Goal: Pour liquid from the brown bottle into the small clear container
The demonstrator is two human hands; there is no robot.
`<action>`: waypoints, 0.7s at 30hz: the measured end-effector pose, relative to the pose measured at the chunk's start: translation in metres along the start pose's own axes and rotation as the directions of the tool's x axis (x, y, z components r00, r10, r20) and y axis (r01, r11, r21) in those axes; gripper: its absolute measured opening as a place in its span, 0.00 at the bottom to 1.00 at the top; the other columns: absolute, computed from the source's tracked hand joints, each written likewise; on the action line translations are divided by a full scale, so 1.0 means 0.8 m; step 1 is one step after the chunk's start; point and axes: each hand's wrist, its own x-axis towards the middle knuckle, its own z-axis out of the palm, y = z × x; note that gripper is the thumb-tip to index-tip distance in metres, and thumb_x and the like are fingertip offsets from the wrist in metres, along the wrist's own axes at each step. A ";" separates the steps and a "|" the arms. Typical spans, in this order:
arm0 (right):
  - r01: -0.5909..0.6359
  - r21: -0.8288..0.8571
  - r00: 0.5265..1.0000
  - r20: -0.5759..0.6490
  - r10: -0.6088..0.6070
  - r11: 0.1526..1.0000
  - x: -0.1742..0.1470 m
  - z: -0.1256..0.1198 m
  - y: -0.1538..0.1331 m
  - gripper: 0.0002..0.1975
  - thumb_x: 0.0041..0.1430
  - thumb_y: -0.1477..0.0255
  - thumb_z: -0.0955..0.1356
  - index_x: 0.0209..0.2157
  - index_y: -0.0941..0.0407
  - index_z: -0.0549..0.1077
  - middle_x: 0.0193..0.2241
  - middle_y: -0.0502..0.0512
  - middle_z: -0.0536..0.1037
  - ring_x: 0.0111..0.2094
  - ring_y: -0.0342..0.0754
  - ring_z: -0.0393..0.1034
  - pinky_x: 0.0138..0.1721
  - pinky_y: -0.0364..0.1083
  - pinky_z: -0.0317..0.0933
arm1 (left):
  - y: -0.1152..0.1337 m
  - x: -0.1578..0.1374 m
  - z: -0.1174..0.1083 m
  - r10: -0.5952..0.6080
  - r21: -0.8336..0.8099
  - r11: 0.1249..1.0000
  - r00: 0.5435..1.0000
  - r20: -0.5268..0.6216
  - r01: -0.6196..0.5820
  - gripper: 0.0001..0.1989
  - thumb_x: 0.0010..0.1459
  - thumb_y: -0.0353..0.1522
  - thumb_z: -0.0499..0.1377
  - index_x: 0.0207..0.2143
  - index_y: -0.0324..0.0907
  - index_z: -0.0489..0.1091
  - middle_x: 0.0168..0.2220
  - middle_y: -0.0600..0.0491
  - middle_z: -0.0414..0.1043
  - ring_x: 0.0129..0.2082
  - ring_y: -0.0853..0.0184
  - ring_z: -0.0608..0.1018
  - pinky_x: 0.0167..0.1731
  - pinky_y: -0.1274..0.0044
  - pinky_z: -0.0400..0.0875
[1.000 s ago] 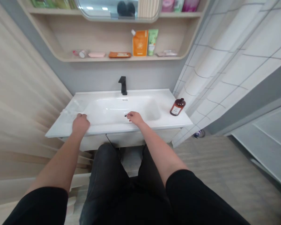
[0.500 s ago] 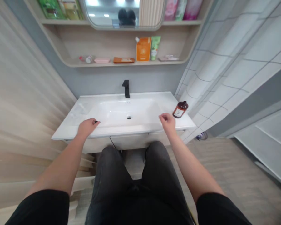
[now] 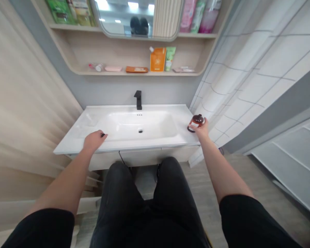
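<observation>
My right hand (image 3: 202, 130) is wrapped round a brown bottle (image 3: 197, 119) with a white label, at the right end of the white washbasin counter (image 3: 182, 113). The bottle's dark neck points up and away from me; whether its base rests on the counter I cannot tell. Over the counter's left front part, my left hand (image 3: 93, 140) is closed with a small black object (image 3: 102, 135) pinched in its fingers. Most of that object is hidden, so its kind is unclear.
A black tap (image 3: 138, 100) stands behind the basin (image 3: 144, 120). Above it, a wall shelf (image 3: 119, 73) holds an orange pouch (image 3: 158, 59), a green tube (image 3: 170, 58) and small items. A beige curtain (image 3: 23, 103) hangs at left, a white tile-patterned curtain (image 3: 243, 75) at right.
My right hand has moved right from the basin's edge and taken hold of the brown bottle. My left hand stays nearly in place with the small black object. The view has shifted slightly.
</observation>
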 end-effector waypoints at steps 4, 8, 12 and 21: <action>-0.199 0.010 0.980 0.005 0.199 0.980 0.006 0.019 0.001 0.43 0.41 0.57 0.82 0.58 0.56 0.73 0.51 0.64 0.83 0.48 0.58 0.78 0.54 0.59 0.72 | -0.001 0.002 0.001 0.000 0.014 1.000 1.000 0.013 0.000 0.27 0.72 0.51 0.53 0.53 0.42 0.82 0.50 0.37 0.86 0.50 0.44 0.85 0.44 0.65 0.73; -0.221 0.001 0.975 0.003 0.221 0.975 -0.002 0.038 -0.014 0.38 0.39 0.58 0.83 0.51 0.56 0.74 0.47 0.64 0.85 0.43 0.57 0.78 0.49 0.55 0.72 | 0.002 -0.001 -0.001 -0.003 0.009 1.000 1.000 0.009 0.003 0.27 0.72 0.50 0.53 0.53 0.42 0.82 0.51 0.36 0.86 0.50 0.44 0.85 0.45 0.65 0.74; -0.179 0.011 0.982 0.071 0.178 0.984 -0.028 0.077 -0.050 0.38 0.38 0.58 0.84 0.50 0.56 0.75 0.48 0.64 0.86 0.44 0.58 0.78 0.49 0.54 0.71 | 0.004 -0.003 -0.002 -0.007 -0.005 1.000 1.000 -0.005 0.007 0.26 0.71 0.50 0.54 0.53 0.43 0.82 0.50 0.37 0.86 0.50 0.44 0.85 0.46 0.65 0.74; -0.094 0.028 0.931 0.358 0.078 0.995 -0.106 0.188 -0.132 0.34 0.42 0.58 0.84 0.49 0.50 0.76 0.47 0.56 0.87 0.47 0.58 0.83 0.54 0.55 0.74 | -0.001 0.000 0.000 -0.009 -0.010 1.000 1.000 0.009 0.009 0.24 0.72 0.49 0.54 0.55 0.45 0.80 0.50 0.39 0.87 0.51 0.44 0.86 0.46 0.64 0.76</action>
